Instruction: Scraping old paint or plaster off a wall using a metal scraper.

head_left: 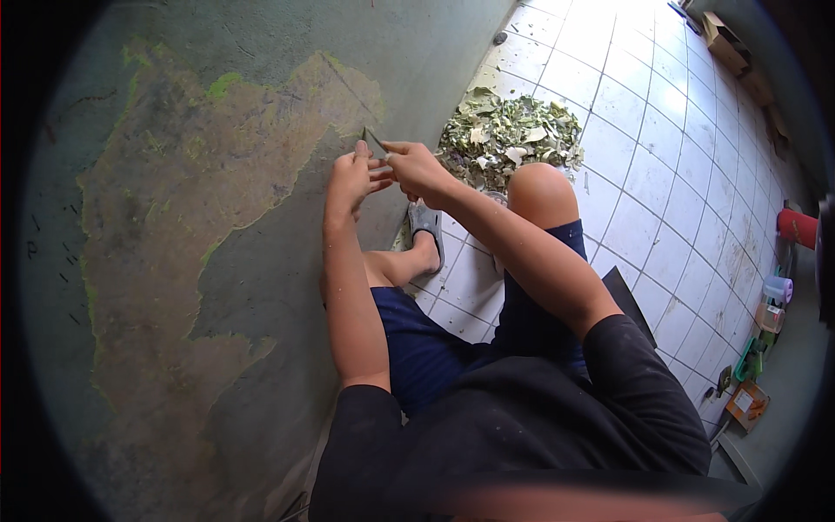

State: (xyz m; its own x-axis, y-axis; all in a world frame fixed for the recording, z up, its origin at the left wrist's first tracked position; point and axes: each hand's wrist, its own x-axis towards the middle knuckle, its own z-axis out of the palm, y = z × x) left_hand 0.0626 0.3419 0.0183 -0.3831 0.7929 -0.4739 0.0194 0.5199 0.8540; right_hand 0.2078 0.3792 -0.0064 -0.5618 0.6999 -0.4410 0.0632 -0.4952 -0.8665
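My right hand is closed around a scraper with a grey, pointed blade; its handle is hidden in my fist. The blade's tip points toward the grey-green wall, at the edge of a large bare patch where paint has come off. Right beside the blade is my left hand, its thumb raised and its fingers stretched apart toward the tool. Whether those fingers touch the blade, I cannot tell. Ragged yellow-green paint edges border the patch.
A heap of paint flakes lies on the white tiled floor, just beyond my raised knee. My foot in a grey clog stands near the wall. Cardboard boxes, a red cylinder and small containers line the right side.
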